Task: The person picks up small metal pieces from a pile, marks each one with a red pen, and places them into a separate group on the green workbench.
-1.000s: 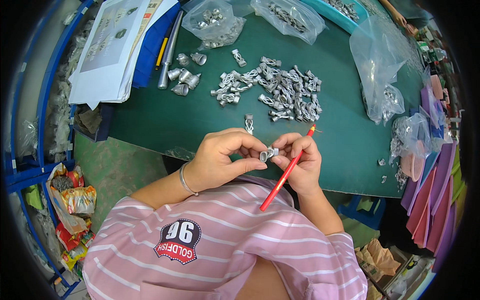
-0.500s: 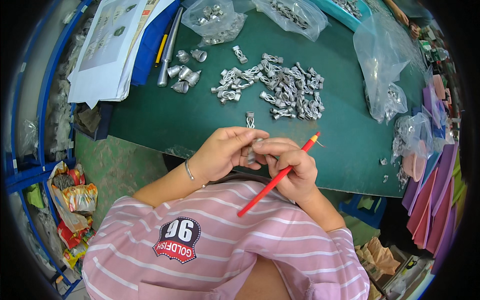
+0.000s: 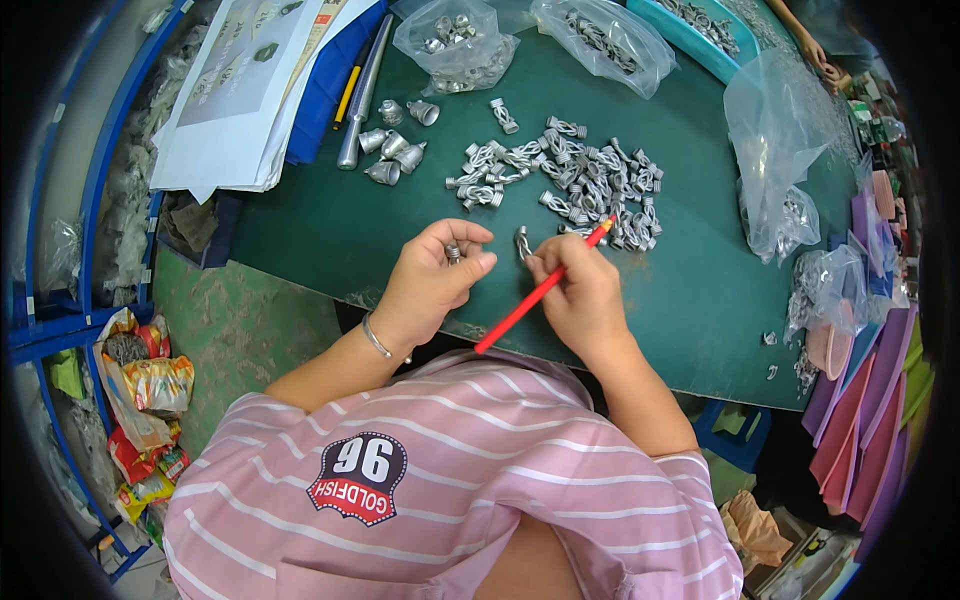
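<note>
My left hand (image 3: 432,280) is closed, with a small silver metal piece (image 3: 453,253) between thumb and fingers. Held slantwise in my right hand (image 3: 582,295) is a red pencil (image 3: 530,308). The thumb and forefinger of that hand are at the lower end of a silver twisted-loop metal piece (image 3: 522,242) with a ribbed end; whether they grip it I cannot tell. Just beyond, a loose pile of similar looped pieces (image 3: 590,175) lies on the green table (image 3: 340,235). One more looped piece (image 3: 503,115) rests apart, behind the pile.
Several silver metal cups (image 3: 383,172) lie left, beside a metal rod (image 3: 362,100), a yellow pencil (image 3: 347,97) and papers (image 3: 225,110). Bags of metal parts (image 3: 455,50) and a blue tray (image 3: 650,12) stand at the back. Another person's hands (image 3: 825,65) show far right.
My hands have moved apart. The left went left with a metal piece; the right, still with the pencil, reached forward to the looped piece near the table's front. The view shifted slightly.
</note>
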`<act>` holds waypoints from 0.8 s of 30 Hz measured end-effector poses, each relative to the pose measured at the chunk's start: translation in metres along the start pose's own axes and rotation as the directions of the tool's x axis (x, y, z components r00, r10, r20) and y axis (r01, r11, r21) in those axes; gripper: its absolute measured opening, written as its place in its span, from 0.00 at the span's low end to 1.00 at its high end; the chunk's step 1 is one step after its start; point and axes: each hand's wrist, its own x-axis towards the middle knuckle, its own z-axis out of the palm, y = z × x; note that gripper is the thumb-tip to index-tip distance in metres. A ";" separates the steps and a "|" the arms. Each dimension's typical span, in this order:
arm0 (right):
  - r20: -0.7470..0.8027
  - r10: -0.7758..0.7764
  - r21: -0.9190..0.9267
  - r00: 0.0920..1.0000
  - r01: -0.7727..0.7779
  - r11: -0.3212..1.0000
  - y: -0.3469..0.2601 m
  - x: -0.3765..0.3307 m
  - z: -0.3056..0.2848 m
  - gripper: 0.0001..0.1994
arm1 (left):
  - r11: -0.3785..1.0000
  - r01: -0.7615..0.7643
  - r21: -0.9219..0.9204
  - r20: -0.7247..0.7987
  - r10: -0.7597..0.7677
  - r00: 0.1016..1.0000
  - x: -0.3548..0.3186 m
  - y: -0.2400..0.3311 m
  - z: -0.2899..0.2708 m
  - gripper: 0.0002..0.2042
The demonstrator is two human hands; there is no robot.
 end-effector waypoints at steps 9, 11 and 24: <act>0.242 0.242 0.837 0.940 -0.328 0.437 -0.003 -0.024 -0.012 0.11 | 0.847 -0.400 0.351 0.296 0.305 0.905 -0.003 0.000 0.013 0.11; 0.166 0.179 0.868 0.970 -0.230 0.440 0.007 -0.030 -0.004 0.12 | 0.786 -0.468 0.404 0.353 0.338 0.873 -0.009 0.007 0.020 0.10; -0.154 0.055 0.648 0.986 0.059 0.759 0.005 -0.033 -0.010 0.17 | 0.794 -0.499 0.347 0.377 0.369 0.850 -0.010 -0.002 0.019 0.13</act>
